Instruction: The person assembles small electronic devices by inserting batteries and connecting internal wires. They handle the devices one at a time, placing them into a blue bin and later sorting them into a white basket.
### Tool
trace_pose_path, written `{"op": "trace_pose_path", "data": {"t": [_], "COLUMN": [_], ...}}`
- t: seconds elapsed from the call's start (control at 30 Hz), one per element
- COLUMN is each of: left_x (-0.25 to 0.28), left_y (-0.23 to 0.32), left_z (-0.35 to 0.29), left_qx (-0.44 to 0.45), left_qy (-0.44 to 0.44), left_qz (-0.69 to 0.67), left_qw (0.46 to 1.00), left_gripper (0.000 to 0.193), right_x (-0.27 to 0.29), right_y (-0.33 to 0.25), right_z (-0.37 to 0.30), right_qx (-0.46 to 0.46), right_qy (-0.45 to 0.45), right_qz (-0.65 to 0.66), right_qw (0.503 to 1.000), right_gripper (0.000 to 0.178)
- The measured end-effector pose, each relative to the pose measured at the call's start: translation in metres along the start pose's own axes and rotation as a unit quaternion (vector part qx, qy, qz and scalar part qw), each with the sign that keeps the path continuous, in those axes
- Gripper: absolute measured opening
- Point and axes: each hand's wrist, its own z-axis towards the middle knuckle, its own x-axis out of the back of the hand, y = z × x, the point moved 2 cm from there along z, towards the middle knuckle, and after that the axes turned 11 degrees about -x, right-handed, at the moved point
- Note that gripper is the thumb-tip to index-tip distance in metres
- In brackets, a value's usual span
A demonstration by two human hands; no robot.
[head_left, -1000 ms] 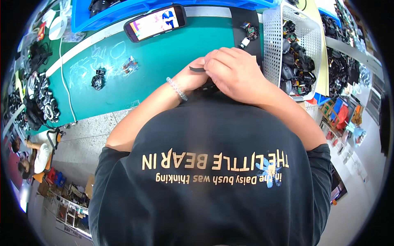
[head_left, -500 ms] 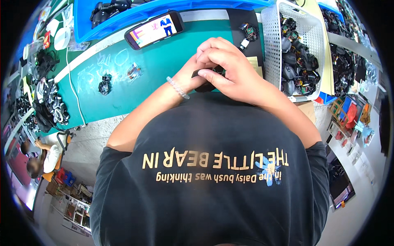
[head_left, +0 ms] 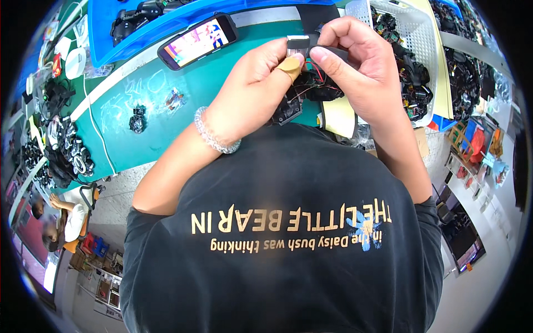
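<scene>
Left hand gripping small block; right hand narrowly pinching dark strip beside it; wired black part showing between hands.

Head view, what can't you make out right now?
Head view:
Black housing: partly hidden by the left hand.
White perforated basket: left wall partly hidden by the right hand.
Blue bin: cut off by the top edge.
Small dark part on the green table: too small to identify.

Lit phone beside blue tray
</scene>
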Motion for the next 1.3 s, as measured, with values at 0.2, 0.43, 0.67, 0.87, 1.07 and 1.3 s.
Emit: {"op": "trace_pose_path", "data": {"t": [0.2,0.43,0.67,0.87,1.07,1.3], "left_x": [-0.001,-0.003,-0.003,-0.004,-0.004,-0.005], "left_y": [0.009,0.004,0.007,0.007,0.007,0.008], "left_z": [-0.004,-0.005,-0.006,-0.005,-0.005,0.001], "left_qx": [-0.044,-0.076,-0.098,-0.105,-0.111,-0.186], "left_qy": [-0.009,0.009,0.006,0.001,-0.002,0.029], "left_qz": [0.120,0.139,0.189,0.189,0.190,0.219], "left_qw": [0.992,0.987,0.977,0.976,0.975,0.957], "left_gripper": [0.023,0.022,0.020,0.020,0.020,0.010], "right_x": [-0.007,-0.012,-0.011,-0.005,-0.005,-0.005], "right_y": [-0.001,-0.002,0.000,-0.002,-0.003,-0.005], "right_z": [-0.001,-0.002,-0.007,-0.007,-0.007,-0.008], "right_qx": [0.061,0.140,0.137,0.153,0.156,0.158], "right_qy": [0.029,0.068,0.103,0.087,0.090,0.100], "right_qz": [-0.041,-0.099,-0.127,-0.147,-0.143,-0.156], "right_qw": [0.997,0.983,0.977,0.973,0.973,0.970], "right_gripper": [0.013,0.014,0.016,0.016,0.014,0.014]}}
